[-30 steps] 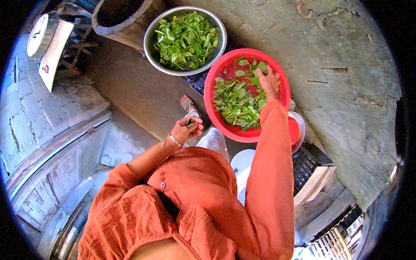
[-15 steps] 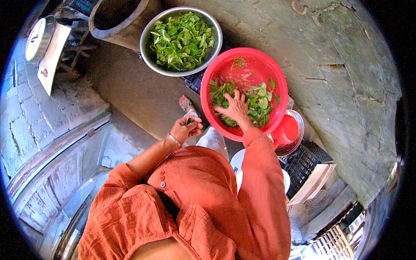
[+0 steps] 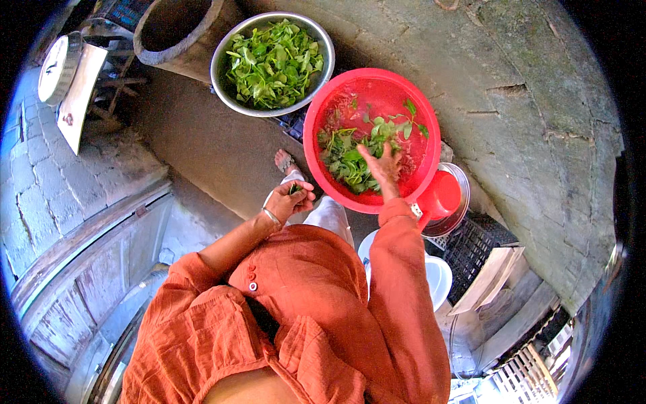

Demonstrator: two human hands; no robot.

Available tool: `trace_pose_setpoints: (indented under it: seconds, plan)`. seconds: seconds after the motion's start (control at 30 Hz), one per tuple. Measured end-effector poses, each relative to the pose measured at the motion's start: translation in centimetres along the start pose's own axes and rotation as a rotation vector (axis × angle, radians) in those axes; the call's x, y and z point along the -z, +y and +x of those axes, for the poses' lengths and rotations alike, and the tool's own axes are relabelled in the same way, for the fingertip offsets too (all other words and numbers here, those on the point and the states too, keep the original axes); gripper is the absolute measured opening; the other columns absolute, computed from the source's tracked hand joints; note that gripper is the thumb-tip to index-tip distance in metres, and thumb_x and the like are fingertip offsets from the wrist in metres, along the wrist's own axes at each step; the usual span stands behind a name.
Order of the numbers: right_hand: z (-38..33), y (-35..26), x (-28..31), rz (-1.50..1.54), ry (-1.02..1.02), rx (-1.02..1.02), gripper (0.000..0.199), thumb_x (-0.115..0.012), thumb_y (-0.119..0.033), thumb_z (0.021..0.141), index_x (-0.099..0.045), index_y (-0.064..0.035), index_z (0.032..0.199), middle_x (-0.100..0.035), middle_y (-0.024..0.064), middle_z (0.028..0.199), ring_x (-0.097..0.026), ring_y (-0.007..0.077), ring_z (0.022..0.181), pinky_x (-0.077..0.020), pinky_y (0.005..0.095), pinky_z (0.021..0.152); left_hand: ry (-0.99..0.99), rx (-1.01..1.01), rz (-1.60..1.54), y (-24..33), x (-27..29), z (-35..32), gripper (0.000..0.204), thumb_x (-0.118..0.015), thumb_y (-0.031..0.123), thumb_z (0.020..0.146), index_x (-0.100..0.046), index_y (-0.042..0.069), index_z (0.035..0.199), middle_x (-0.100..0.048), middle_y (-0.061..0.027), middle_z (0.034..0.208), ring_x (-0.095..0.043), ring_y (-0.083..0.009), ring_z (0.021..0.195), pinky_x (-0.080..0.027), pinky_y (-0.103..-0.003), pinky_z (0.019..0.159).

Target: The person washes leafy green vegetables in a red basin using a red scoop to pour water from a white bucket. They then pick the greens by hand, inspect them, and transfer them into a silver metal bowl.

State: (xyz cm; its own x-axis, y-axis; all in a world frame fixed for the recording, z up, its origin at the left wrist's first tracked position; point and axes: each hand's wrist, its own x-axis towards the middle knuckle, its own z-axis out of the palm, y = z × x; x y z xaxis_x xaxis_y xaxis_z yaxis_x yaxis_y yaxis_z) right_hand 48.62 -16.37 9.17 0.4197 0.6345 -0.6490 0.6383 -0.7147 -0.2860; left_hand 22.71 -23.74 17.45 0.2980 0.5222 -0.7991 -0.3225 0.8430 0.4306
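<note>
Green leaves in red basin, right hand spread open on them, left hand pinching a leaf

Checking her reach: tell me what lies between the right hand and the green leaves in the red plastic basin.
Nothing visible: the right hand already rests on the green leaves inside the round red plastic basin.

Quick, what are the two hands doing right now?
Left hand: closed on a few green leaves.
Right hand: open, fingers spread in the red basin.
</note>
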Motion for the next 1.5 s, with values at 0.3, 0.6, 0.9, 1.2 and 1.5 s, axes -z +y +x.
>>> trace_pose_setpoints:
  seconds: [0.3, 0.6, 0.9, 1.2, 1.5]
  plan:
    - [-3.6, -4.4, -5.6, -0.126, 0.141, 0.139, 0.070, -0.072, -0.032, 0.061, -0.038, -0.0197, 0.121, -0.025, 0.0187, 0.131, -0.038, 0.0433, 0.106, -0.0410, 0.0538, 0.077, 0.012, -0.011, 0.026, 0.3, -1.0, -0.7, 0.012, -0.048, 0.010, 0.088, -0.054, 0.004, 0.097, -0.058, -0.0050, 0.083, -0.057, -0.0150, 0.072, -0.050, -0.028, 0.071]
    - [-1.7, 1.0, -1.9, 0.418, 0.358, 0.441, 0.032, -0.061, -0.002, 0.062, -0.058, -0.0030, 0.094, -0.056, 0.0177, 0.097, -0.056, 0.0309, 0.087, -0.0450, 0.0389, 0.073, 0.025, -0.035, 0.043, 0.3, -1.5, -0.5, 0.012, -0.048, 0.009, 0.088, -0.054, 0.004, 0.097, -0.059, -0.0044, 0.082, -0.058, -0.0122, 0.069, -0.050, -0.024, 0.065]
    - [-5.4, 1.6, 5.6, 0.941, 0.436, 0.427, 0.026, -0.059, 0.007, 0.063, -0.057, -0.0002, 0.088, -0.056, 0.0061, 0.087, -0.053, 0.0168, 0.079, -0.0427, 0.0291, 0.073, -0.024, -0.036, 0.070, -0.9, -2.5, 0.0, 0.013, -0.050, 0.011, 0.087, -0.056, 0.004, 0.096, -0.060, -0.0045, 0.083, -0.058, -0.0135, 0.068, -0.050, -0.027, 0.067]
    - [-10.5, -9.5, 9.8, 1.048, 0.517, 0.650, 0.027, -0.062, 0.008, 0.064, -0.056, 0.0003, 0.089, -0.056, 0.0051, 0.090, -0.052, 0.0151, 0.082, -0.0413, 0.0270, 0.076, -0.002, -0.042, 0.031, -0.8, -1.4, -0.4, 0.013, -0.049, 0.010, 0.088, -0.055, 0.004, 0.097, -0.059, -0.0045, 0.083, -0.058, -0.0137, 0.070, -0.050, -0.026, 0.069]
    - [-11.5, -26.4, 5.1, 0.517, 0.537, 1.062, 0.060, -0.072, -0.022, 0.062, -0.048, -0.0024, 0.114, -0.040, 0.0207, 0.117, -0.040, 0.0354, 0.110, -0.0340, 0.0429, 0.093, 0.018, -0.059, -0.012, 0.3, 0.4, -1.0, 0.012, -0.049, 0.011, 0.088, -0.054, 0.004, 0.096, -0.058, -0.0052, 0.083, -0.058, -0.0147, 0.072, -0.051, -0.028, 0.070]
